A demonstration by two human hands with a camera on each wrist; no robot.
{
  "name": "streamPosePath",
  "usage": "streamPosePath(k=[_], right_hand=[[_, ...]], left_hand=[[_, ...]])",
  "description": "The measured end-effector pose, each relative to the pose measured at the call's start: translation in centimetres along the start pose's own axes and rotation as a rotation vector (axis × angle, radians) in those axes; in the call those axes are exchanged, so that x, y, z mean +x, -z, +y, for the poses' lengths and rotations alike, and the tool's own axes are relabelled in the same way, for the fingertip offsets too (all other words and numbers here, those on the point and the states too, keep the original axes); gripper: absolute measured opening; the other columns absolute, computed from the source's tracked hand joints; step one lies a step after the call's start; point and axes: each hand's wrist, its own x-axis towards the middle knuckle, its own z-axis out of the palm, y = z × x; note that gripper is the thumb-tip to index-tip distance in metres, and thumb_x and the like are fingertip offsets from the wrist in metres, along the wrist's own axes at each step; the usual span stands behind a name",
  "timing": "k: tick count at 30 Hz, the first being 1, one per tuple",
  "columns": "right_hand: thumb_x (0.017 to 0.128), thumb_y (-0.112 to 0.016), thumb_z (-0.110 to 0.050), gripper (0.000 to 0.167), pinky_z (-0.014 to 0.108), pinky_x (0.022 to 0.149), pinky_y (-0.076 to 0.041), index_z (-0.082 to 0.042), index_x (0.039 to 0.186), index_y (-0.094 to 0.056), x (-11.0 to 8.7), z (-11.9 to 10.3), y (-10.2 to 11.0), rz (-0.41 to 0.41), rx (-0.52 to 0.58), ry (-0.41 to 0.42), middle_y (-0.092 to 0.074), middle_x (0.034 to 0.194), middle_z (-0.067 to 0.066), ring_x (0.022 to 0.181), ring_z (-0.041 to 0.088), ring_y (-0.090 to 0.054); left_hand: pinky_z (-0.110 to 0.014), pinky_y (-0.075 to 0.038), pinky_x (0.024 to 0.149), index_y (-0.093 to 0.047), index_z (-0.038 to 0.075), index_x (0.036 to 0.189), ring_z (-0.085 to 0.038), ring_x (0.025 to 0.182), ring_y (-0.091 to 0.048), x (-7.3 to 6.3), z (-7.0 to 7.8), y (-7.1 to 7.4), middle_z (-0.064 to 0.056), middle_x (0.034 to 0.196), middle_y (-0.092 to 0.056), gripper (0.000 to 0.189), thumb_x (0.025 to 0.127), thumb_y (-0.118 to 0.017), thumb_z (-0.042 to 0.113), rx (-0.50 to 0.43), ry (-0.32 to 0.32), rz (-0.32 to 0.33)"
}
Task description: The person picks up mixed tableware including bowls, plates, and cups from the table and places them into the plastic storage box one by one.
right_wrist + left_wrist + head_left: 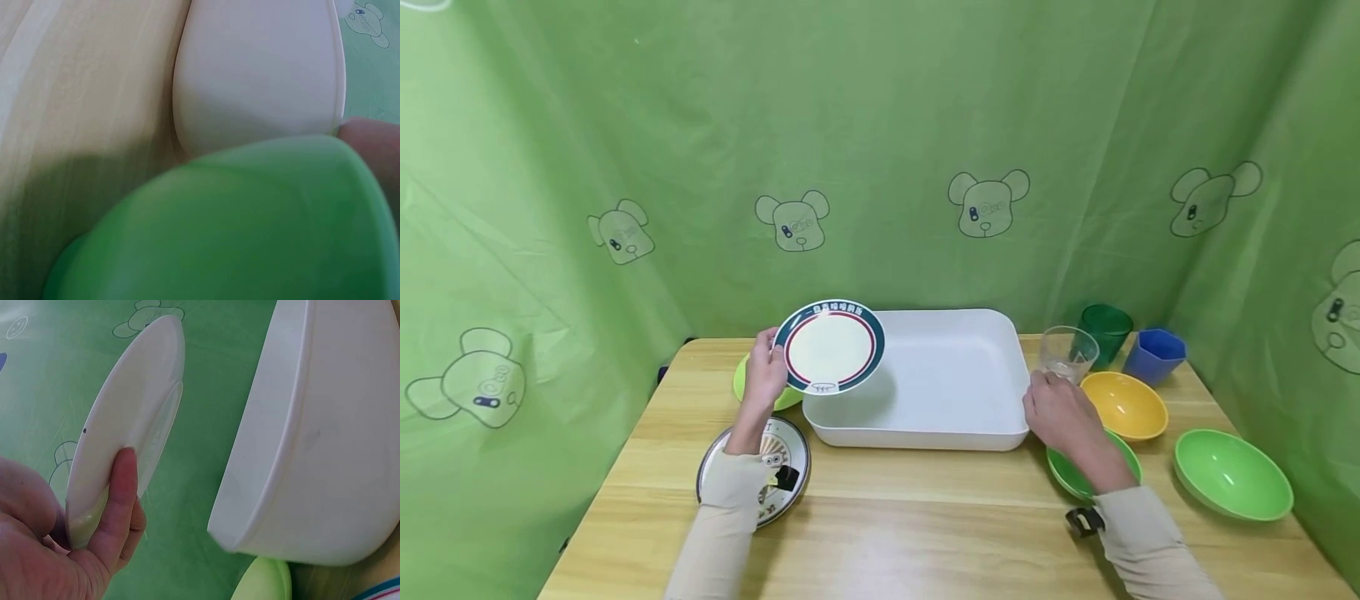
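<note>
A glossy green plastic-looking curtain (880,108) fills the upper half of the frame and runs down both sides, printed with dark outlines of round-eared animal heads. Below it, a pale wooden tabletop with lengthwise grain (925,533) spreads across the lower half. At lower left lies a round white plate with a dark rim and a cartoon print (786,446), partly hidden; above it, left of centre, shows part of a yellow-green dish (790,400). Right of centre stand a clear tumbler (1070,342), a translucent dark green cup (1111,329) and an angular blue cup (1153,358). Below them sits a shallow orange-yellow bowl (1126,404); at lower right, a bright green rounded bowl (1232,475).
</note>
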Motion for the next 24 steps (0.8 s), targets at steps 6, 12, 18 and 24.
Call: streamPosePath(k=[6,12,18,24], right_hand=[[0.103,-0.045,-0.016,0.027,0.043,0.064,-0.055,0.009,0.104,-0.055,0.0,0.1,0.0,-0.002,0.006,0.004,-0.055,0.082,0.016,0.067,0.028,-0.051],[0.104,-0.045,-0.016,0.027,0.041,0.063,-0.054,0.009,0.105,-0.055,0.0,0.1,0.0,0.000,0.014,0.003,-0.055,0.082,0.016,0.066,0.027,-0.051],[0.104,-0.047,-0.015,0.024,0.041,0.063,-0.053,0.008,0.103,-0.055,0.0,0.0,0.1,0.001,0.022,0.002,-0.054,0.081,0.014,0.066,0.027,-0.050],[0.104,-0.046,-0.015,0.026,0.042,0.063,-0.054,0.009,0.104,-0.055,0.0,0.0,0.1,-0.002,0.024,0.004,-0.054,0.081,0.015,0.067,0.028,-0.050]], left_hand=[[-0.049,-0.053,0.099,-0.040,-0.009,0.147,-0.046,0.121,-0.058,-0.1,0.0,-1.0,-0.036,0.137,-0.052,0.042,0.106,-0.035,0.002,-0.007,-0.012,-0.010],[-0.051,-0.052,0.100,-0.042,-0.008,0.146,-0.046,0.120,-0.058,-0.1,0.1,-2.4,-0.035,0.135,-0.054,0.041,0.106,-0.036,0.001,-0.009,-0.025,-0.016],[-0.051,-0.049,0.104,-0.043,-0.007,0.145,-0.045,0.124,-0.056,-0.4,0.4,-3.8,-0.034,0.138,-0.052,0.040,0.107,-0.037,0.001,-0.024,-0.019,-0.028],[-0.050,-0.050,0.103,-0.044,-0.008,0.144,-0.044,0.123,-0.057,-0.6,0.6,-4.8,-0.034,0.138,-0.053,0.039,0.106,-0.037,0.000,-0.027,-0.019,-0.043]])
